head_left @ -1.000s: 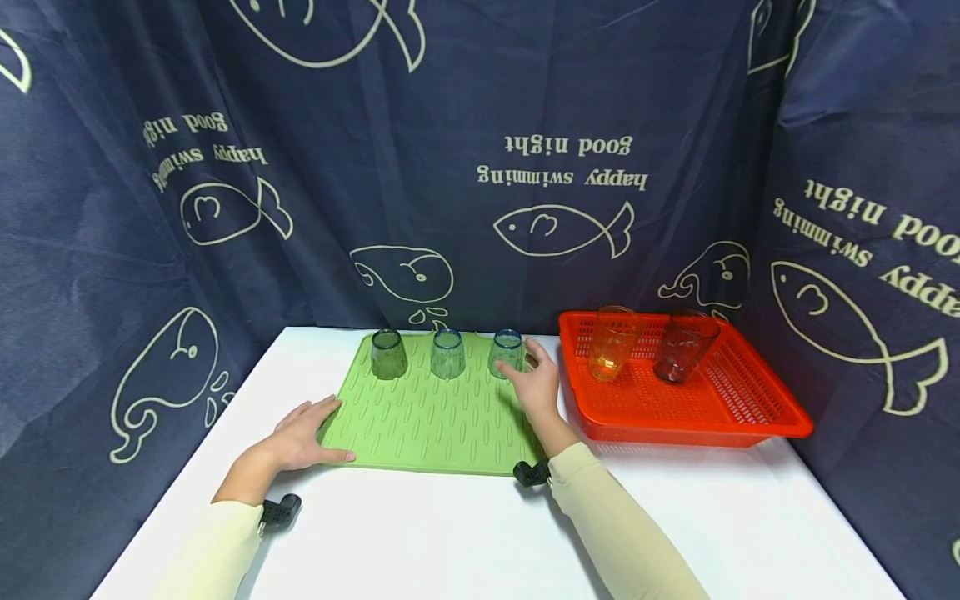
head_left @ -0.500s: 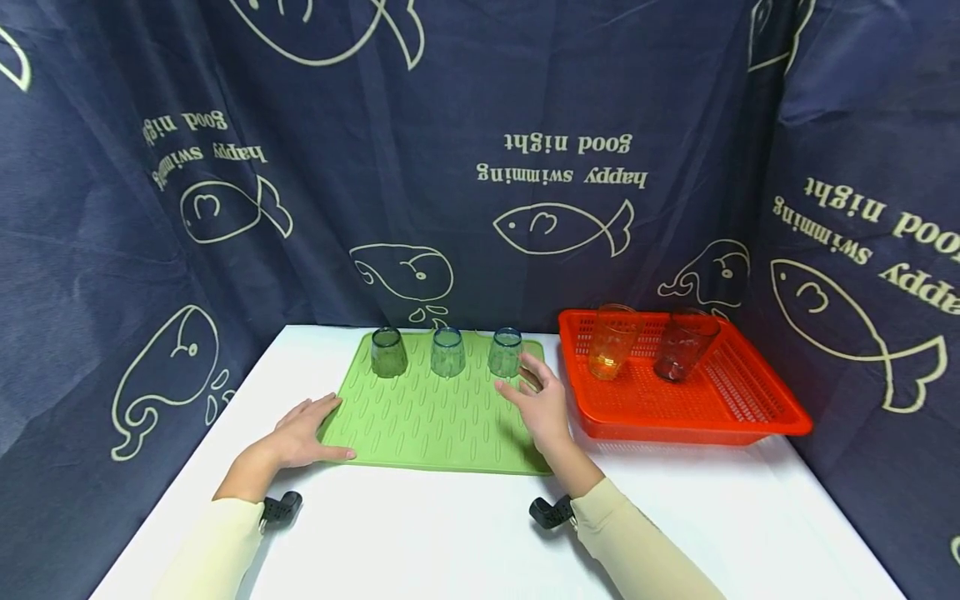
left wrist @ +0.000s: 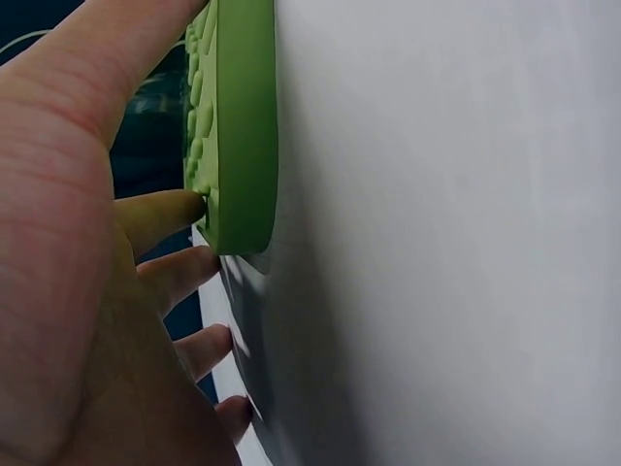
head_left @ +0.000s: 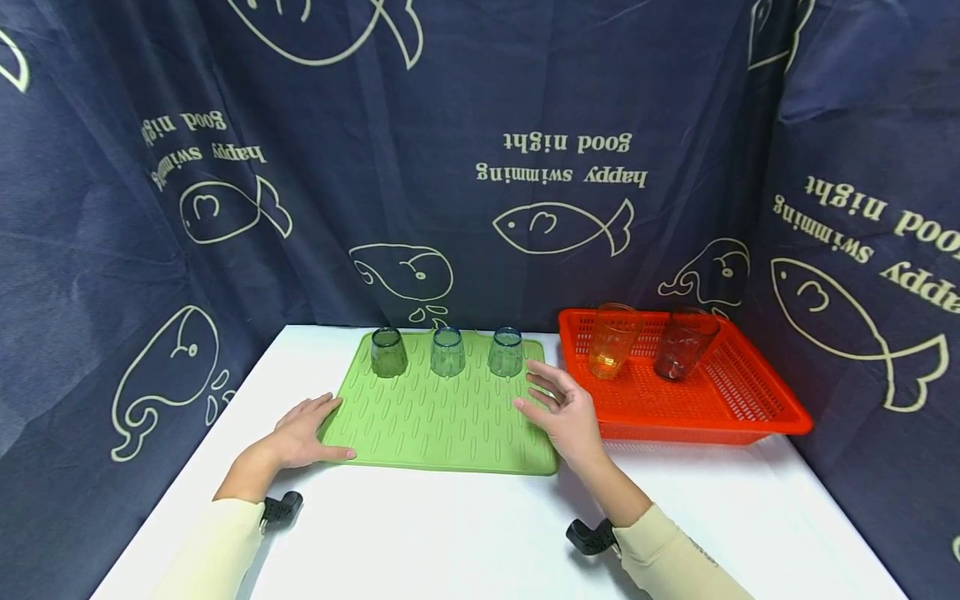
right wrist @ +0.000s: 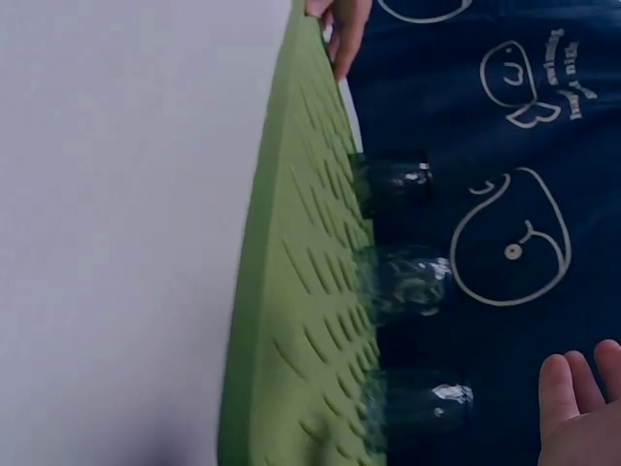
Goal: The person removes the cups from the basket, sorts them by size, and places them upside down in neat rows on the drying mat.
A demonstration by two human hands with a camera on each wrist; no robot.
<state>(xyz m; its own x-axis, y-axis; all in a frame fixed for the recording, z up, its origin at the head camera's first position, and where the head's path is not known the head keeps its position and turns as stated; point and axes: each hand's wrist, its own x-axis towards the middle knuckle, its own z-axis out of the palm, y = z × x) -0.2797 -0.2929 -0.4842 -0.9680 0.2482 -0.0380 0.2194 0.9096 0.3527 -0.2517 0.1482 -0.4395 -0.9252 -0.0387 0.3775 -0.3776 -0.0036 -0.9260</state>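
Note:
My left hand (head_left: pixel 303 435) rests at the left front corner of a green drying mat (head_left: pixel 442 425), thumb along its front edge and fingers on its left side. In the left wrist view, the spread fingers (left wrist: pixel 179 277) reach past the mat's corner. My right hand (head_left: pixel 566 412), fingers loosely bent and holding nothing, hovers over the mat's right edge. Upside down along the mat's back stand three glasses: a dark green glass (head_left: pixel 388 354), a pale blue-rimmed glass (head_left: pixel 447 354) in the middle, and a similar glass (head_left: pixel 506 353) nearest my right hand, apart from its fingers.
Right of the mat stands a red plastic basket (head_left: pixel 675 429). It holds an amber glass (head_left: pixel 613 343) and a dark red glass (head_left: pixel 682 346), which leans. A navy curtain (head_left: pixel 465 192) with fish prints encloses the white table (head_left: pixel 420 533) at the back and both sides.
My right hand has let go of the right-hand glass and drawn back to the right and toward me. The glass stays standing on the mat. My left hand has not moved.

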